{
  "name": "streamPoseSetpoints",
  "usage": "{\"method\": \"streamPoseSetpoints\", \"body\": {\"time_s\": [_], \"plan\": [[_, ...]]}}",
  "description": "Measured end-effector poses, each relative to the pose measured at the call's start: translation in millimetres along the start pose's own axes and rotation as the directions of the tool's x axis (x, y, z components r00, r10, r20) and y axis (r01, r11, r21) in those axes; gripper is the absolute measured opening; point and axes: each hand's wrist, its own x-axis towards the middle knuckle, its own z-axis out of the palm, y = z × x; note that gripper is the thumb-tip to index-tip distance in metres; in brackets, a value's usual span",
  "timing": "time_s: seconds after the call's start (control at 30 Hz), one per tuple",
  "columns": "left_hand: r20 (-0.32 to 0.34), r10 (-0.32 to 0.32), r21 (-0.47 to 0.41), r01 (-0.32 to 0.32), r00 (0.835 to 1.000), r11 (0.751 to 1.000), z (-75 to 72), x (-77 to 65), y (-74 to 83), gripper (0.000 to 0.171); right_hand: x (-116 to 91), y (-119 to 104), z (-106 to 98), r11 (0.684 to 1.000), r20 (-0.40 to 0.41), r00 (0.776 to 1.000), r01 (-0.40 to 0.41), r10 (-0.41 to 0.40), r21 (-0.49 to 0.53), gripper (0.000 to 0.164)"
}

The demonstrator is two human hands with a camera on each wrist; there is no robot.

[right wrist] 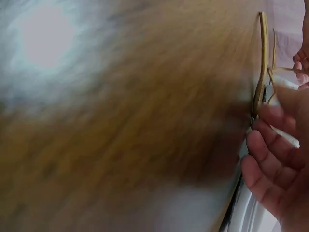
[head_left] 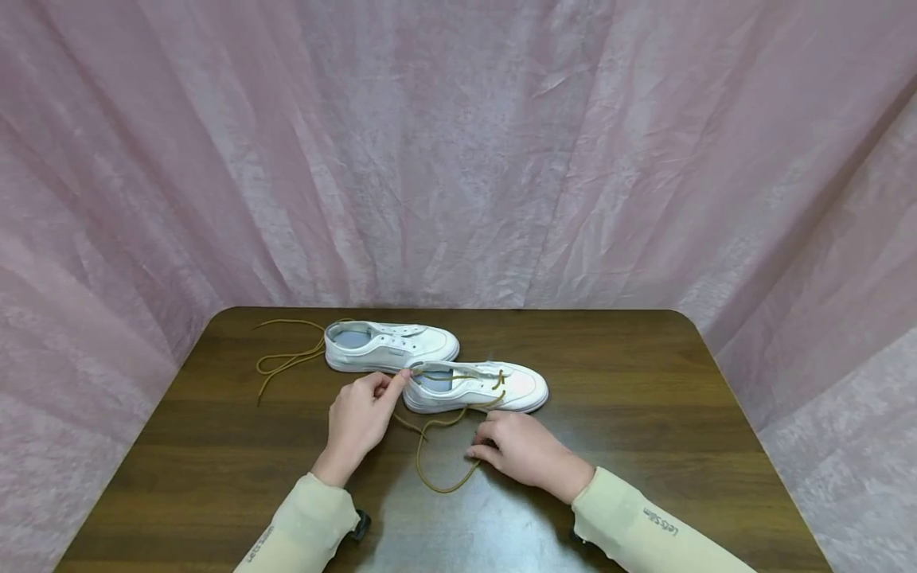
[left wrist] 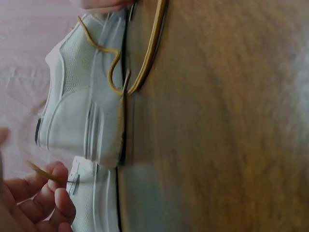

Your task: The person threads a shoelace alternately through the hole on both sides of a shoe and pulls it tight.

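Observation:
Two white low-cut shoes stand on the table, toes to the right. On the nearer shoe (head_left: pixel 526 387), a mustard-brown shoelace (left wrist: pixel 154 38) is threaded through eyelets towards the toe, and its loose length loops onto the wood. At that shoe's heel opening, my left hand (head_left: pixel 364 415) pinches one part of the lace between thumb and fingers. My right hand (head_left: pixel 526 448) is low beside the shoe's near side, thumb and index finger pinching the looped strand (right wrist: pixel 263 53). Behind and to the left is the second shoe (head_left: pixel 430 344), touched by neither hand; its visible eyelets hold no lace.
Another mustard-brown lace (head_left: pixel 290 321) lies in loose loops left of the farther shoe. The brown wooden table (head_left: pixel 645 382) ends at a pink velvety curtain (head_left: pixel 458 159) behind. A bright glare patch shows on the tabletop in the right wrist view.

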Motion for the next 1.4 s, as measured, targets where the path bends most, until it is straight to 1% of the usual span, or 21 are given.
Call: {"method": "streamPoseSetpoints", "body": {"time_s": [0.17, 0.23, 0.3, 0.4, 0.53, 0.6, 0.67, 0.73, 0.77, 0.83, 0.87, 0.9, 0.97, 1.0, 1.03, 1.07, 1.1, 1.13, 1.2, 1.3, 1.4], "plan": [[0.004, -0.010, 0.002, 0.010, 1.000, 1.000, -2.5, 3.1, 0.6, 0.052, -3, 4, -6, 0.983, 0.014, 0.984, -0.178, 0.178, 0.037, 0.014], [-0.007, -0.020, -0.002, 0.020, 1.000, 1.000, -4.0, 4.9, 0.8, 0.055, -3, 5, -9, 0.975, 0.024, 0.976, -0.215, 0.214, 0.055, 0.013], [-0.026, -0.029, -0.011, 0.029, 0.999, 1.000, -5.5, 6.4, 1.3, 0.059, -3, 7, -13, 0.978, 0.043, 0.979, -0.202, 0.200, 0.050, 0.013], [-0.058, -0.033, -0.031, 0.031, 0.998, 0.999, -7.4, 8.6, 2.1, 0.059, -2, 10, -18, 0.989, 0.093, 0.987, -0.139, 0.134, 0.047, 0.017], [-0.107, 0.005, -0.073, -0.013, 0.994, 0.997, -9.7, 12.8, 4.4, 0.053, 1, 15, -33, 0.984, 0.163, 0.981, -0.128, 0.107, 0.120, 0.015], [-0.131, 0.033, -0.097, -0.046, 0.991, 0.994, -10.2, 16.2, 7.0, 0.048, 4, 20, -46, 0.973, 0.145, 0.982, -0.143, 0.117, 0.184, 0.012], [-0.156, 0.067, -0.118, -0.086, 0.986, 0.989, -10.2, 19.8, 11.9, 0.040, 10, 27, -66, 0.953, 0.085, 0.986, -0.161, 0.144, 0.255, 0.009], [-0.178, 0.108, -0.122, -0.131, 0.978, 0.984, -8.7, 23.8, 19.7, 0.031, 16, 36, -88, 0.929, -0.017, 0.983, -0.170, 0.185, 0.329, 0.006], [-0.188, 0.132, -0.120, -0.156, 0.973, 0.980, -7.4, 25.9, 24.6, 0.026, 19, 40, -99, 0.918, -0.083, 0.973, -0.171, 0.213, 0.359, 0.005], [-0.203, 0.184, -0.112, -0.209, 0.962, 0.971, -4.4, 29.7, 36.5, 0.016, 26, 49, -120, 0.897, -0.233, 0.930, -0.171, 0.283, 0.407, 0.005], [-0.207, 0.213, -0.107, -0.239, 0.955, 0.965, -2.2, 31.9, 42.9, 0.013, 28, 52, -129, 0.890, -0.315, 0.894, -0.167, 0.318, 0.424, 0.007], [-0.210, 0.242, -0.102, -0.267, 0.947, 0.958, 0.6, 34.2, 49.8, 0.012, 31, 56, -137, 0.884, -0.399, 0.848, -0.157, 0.349, 0.440, 0.008], [-0.201, 0.298, -0.100, -0.322, 0.933, 0.941, 6.9, 39.1, 63.2, 0.012, 35, 62, -150, 0.871, -0.540, 0.736, -0.138, 0.408, 0.471, 0.010], [-0.185, 0.325, -0.101, -0.346, 0.928, 0.933, 10.2, 41.4, 69.9, 0.013, 37, 65, -154, 0.864, -0.591, 0.680, -0.127, 0.434, 0.488, 0.012], [-0.165, 0.351, -0.096, -0.369, 0.922, 0.924, 14.2, 43.7, 76.0, 0.013, 39, 67, -157, 0.855, -0.625, 0.635, -0.114, 0.455, 0.506, 0.014], [-0.135, 0.377, -0.090, -0.390, 0.916, 0.916, 18.6, 46.0, 81.6, 0.014, 40, 69, -159, 0.845, -0.644, 0.599, -0.106, 0.475, 0.525, 0.015], [-0.096, 0.403, -0.086, -0.411, 0.910, 0.908, 22.9, 48.0, 86.9, 0.013, 41, 70, -160, 0.834, -0.649, 0.580, -0.104, 0.493, 0.541, 0.016], [-0.051, 0.426, -0.076, -0.429, 0.903, 0.900, 27.3, 49.5, 91.6, 0.013, 42, 72, -159, 0.827, -0.643, 0.575, -0.110, 0.505, 0.551, 0.017], [0.055, 0.456, -0.049, -0.454, 0.888, 0.890, 36.4, 51.5, 98.9, 0.013, 42, 74, -153, 0.819, -0.614, 0.592, -0.145, 0.522, 0.556, 0.017], [0.225, 0.461, -0.019, -0.469, 0.859, 0.883, 49.5, 51.9, 103.7, 0.015, 42, 75, -137, 0.813, -0.530, 0.660, -0.224, 0.532, 0.537, 0.014], [0.322, 0.450, -0.006, -0.474, 0.833, 0.881, 59.3, 49.4, 103.7, 0.016, 41, 75, -116, 0.784, -0.419, 0.726, -0.265, 0.546, 0.562, 0.011]]}}
